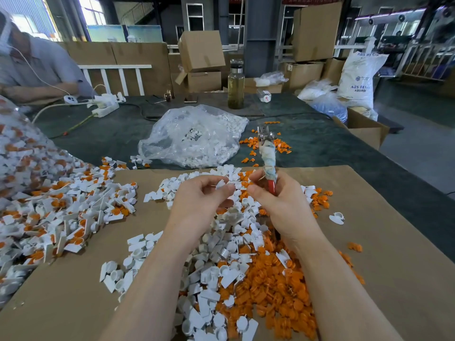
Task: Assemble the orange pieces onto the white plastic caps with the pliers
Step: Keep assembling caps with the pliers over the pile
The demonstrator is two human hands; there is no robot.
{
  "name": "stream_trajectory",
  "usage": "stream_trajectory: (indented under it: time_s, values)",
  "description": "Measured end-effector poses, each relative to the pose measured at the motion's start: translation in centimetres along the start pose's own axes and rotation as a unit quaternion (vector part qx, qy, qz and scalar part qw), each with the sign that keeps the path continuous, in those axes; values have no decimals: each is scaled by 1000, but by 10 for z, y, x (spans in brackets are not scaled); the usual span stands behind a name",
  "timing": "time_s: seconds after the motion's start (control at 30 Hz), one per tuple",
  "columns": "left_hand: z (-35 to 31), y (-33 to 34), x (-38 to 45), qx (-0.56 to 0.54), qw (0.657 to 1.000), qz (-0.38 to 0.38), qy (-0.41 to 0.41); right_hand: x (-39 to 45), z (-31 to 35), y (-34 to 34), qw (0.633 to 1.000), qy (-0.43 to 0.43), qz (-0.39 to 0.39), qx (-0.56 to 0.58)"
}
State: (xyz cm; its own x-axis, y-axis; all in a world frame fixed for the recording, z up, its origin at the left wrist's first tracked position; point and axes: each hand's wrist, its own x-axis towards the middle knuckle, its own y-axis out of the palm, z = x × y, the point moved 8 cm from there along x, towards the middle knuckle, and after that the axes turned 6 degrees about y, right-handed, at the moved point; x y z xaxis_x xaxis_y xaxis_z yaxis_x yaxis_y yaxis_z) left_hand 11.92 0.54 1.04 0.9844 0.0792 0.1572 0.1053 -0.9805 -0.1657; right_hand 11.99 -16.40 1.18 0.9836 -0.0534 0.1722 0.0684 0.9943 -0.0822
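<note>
Both hands meet just above the middle of the frame. Left hand (200, 200) is curled nearly closed, thumb and fingertips pinching a small white plastic cap (220, 184). Right hand (278, 200) is wrapped tight around the red handles of the pliers (267, 153), which stand upright out of the fist, the upper handles bound in pale tape and the metal head at the top, tilted slightly left. Whether the right fingertips also grip an orange piece cannot be told.

Brown cardboard sheet (394, 279) fills the lower frame, lying on a dark green table cover (110, 134). At the left edge a large clear bag of assembled white-and-orange parts (22, 163) bulges in, spilling into a heap of assembled parts (73, 212) across the left of the cardboard. Beneath the forearms, in the lower middle, lies the pile of loose white caps (211, 262), with the pile of orange pieces (273, 286) touching it on its right. Above the hands, at centre, a crumpled clear bag of white caps (194, 136) sits on the green cover, and a smaller scatter of orange pieces (266, 143) lies just right of it, behind the pliers. Farther back stands a glass bottle (235, 84) of yellowish liquid. One lone white cap (336, 217) rests apart on the cardboard at right.
</note>
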Motion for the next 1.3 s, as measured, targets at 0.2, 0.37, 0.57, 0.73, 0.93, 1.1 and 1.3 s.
stream_trajectory:
  time_s: [0.2,0.37,0.57,0.73,0.93,1.1,1.3]
  values:
    - [6,2,2,-38,999,3,-24,0,-1,3,1000,9,18,-12]
    - [10,-3,3,30,999,-15,-15,2,2,-9,983,0,-53,-178]
    - [11,-13,4,35,998,-43,0,-4,-3,-77,846,104,-271,-446]
    - [12,-17,6,26,998,-52,14,-14,-21,-128,772,242,-321,-492]
    - [13,-21,6,11,998,-63,15,-17,-29,-146,744,292,-338,-497]
    - [14,-21,7,-10,998,-67,6,-6,-26,-126,827,199,-282,-444]
    - [15,-22,7,-22,997,-71,-4,9,-23,-44,879,76,-70,-465]
